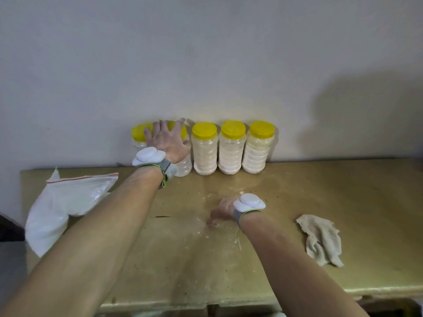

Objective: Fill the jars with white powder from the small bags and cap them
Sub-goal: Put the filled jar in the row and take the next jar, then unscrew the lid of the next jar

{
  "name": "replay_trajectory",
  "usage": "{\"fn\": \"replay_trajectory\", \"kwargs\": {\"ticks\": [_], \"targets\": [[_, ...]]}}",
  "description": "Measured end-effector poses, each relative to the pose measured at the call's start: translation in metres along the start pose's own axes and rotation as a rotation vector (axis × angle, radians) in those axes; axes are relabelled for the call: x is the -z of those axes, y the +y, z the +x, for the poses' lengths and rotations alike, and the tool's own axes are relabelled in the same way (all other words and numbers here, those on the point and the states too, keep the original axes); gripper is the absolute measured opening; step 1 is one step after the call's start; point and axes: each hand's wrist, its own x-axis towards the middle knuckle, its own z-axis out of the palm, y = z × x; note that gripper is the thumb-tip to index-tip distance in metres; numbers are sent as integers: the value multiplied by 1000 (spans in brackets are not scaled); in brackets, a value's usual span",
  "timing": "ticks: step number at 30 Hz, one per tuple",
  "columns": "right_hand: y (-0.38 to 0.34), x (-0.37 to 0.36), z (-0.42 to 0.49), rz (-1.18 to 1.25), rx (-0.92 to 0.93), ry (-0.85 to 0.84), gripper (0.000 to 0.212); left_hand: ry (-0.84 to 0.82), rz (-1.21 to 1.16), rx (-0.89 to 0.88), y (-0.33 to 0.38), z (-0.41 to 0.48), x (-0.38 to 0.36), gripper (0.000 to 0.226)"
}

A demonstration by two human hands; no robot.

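Against the wall (pixel 206 65) at mid-frame, five yellow-capped jars (pixel 204 148) stand in a row on the table (pixel 297 191). Our left hand (pixel 166 139), fingers spread and holding nothing, is in front of the second jar (pixel 184 165) from the left. Our right hand (pixel 223 210) touches the table; we cannot tell its grip.

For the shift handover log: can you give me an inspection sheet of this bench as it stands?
Surface: tan table, dusted with spilled white powder at centre.
Job's things: five yellow-lidded jars in a row against the wall, all capped; three right ones hold powder; zip bag of powder at left.
Clutter: crumpled cloth at right.
Hands: left hand spread open before the two leftmost jars; right hand down at the table, fingers hidden.
Cables: nothing seen.
Surroundings: plain wall.
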Motion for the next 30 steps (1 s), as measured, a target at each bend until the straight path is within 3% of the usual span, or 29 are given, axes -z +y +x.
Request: {"fn": "replay_trajectory", "kwargs": {"ticks": [9,15,21,25,30], "targets": [[5,-3,2,53,12,23,60,76,-14,16,2,-7,-12,31],[10,-12,-5,112,-3,127,46,-132,-144,-66,-11,-27,15,39],[4,-35,-28,86,-38,257,112,-337,-335,-143,-29,-63,40,41],[5,-52,-50,131,-10,275,115,-366,-419,-129,-39,-91,55,39],[-3,-74,-82,331,176,331,117,-422,-755,-50,-48,-123,73,36]]}}
